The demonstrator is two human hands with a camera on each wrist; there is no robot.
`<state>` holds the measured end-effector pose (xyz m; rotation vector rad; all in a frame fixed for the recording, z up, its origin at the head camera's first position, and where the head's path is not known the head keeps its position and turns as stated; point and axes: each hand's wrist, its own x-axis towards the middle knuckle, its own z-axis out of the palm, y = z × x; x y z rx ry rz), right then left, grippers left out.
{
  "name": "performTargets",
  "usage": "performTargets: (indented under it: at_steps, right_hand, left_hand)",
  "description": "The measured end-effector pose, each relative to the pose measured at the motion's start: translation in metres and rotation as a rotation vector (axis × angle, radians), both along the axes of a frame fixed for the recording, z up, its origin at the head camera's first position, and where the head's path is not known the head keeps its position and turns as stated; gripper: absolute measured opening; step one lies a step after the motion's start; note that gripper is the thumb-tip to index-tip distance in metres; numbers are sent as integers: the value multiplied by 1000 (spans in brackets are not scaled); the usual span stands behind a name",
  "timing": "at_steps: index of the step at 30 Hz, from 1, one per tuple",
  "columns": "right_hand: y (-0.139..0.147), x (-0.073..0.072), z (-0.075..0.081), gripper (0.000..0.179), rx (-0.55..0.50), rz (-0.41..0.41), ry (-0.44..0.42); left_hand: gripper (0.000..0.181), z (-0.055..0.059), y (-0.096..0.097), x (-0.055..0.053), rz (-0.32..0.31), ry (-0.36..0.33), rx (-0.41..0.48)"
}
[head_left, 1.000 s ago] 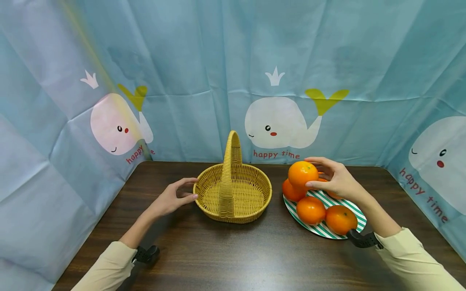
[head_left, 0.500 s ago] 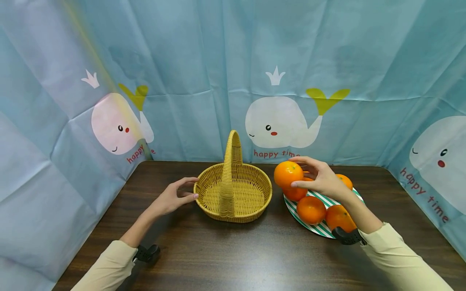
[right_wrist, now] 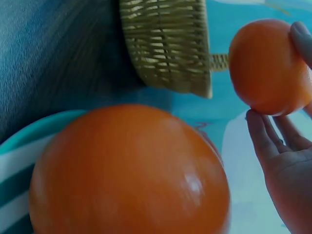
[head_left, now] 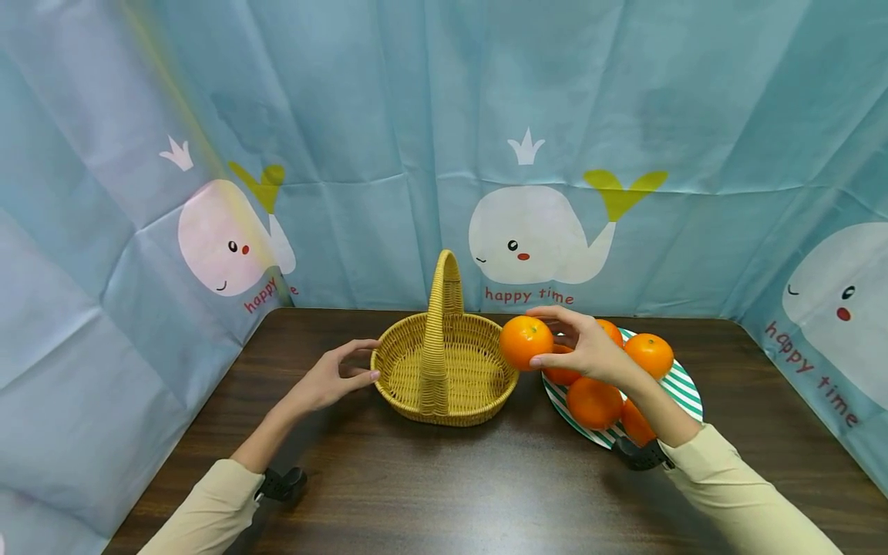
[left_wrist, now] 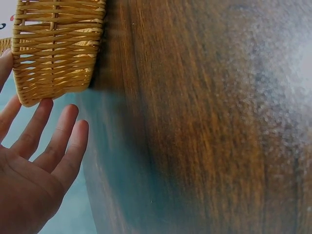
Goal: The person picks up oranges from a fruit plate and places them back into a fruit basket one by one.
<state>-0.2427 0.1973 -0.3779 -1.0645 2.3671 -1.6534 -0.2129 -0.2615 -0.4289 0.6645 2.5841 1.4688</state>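
My right hand point(head_left: 586, 348) holds an orange point(head_left: 526, 342) between thumb and fingertips, raised at the right rim of the yellow wicker basket point(head_left: 469, 418). In the right wrist view the orange point(right_wrist: 265, 66) is pinched clear of the plate, with the basket point(right_wrist: 165, 44) beyond it. My left hand point(head_left: 329, 379) is at the basket's left end, thumb and fingers spread at its rim. The left wrist view shows its fingers point(left_wrist: 62, 131) nearly straight, with tips against the woven side point(left_wrist: 58, 53). Nothing lies inside the basket.
Right of the basket, a green-and-white striped plate point(head_left: 687, 393) carries several more oranges, including one at the back right point(head_left: 649, 354). My right forearm passes over the plate. A blue curtain point(head_left: 361, 231) with whale prints hangs behind the dark wooden table point(head_left: 444, 493).
My right hand has carried the orange leftward from over the plate to the basket's right rim. The left hand and the basket have stayed in place.
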Motion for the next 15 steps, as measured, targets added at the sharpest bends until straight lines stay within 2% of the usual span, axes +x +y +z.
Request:
performTargets:
  at_steps: [8, 15]
  right_hand:
    - [-17, 0, -5, 67, -44, 57, -23]
    - [-30, -3, -12, 69, -34, 75, -24]
  left_hand:
    - [56, 0, 0, 0, 9, 25, -7]
    - [57, 0, 1, 1, 4, 1, 4]
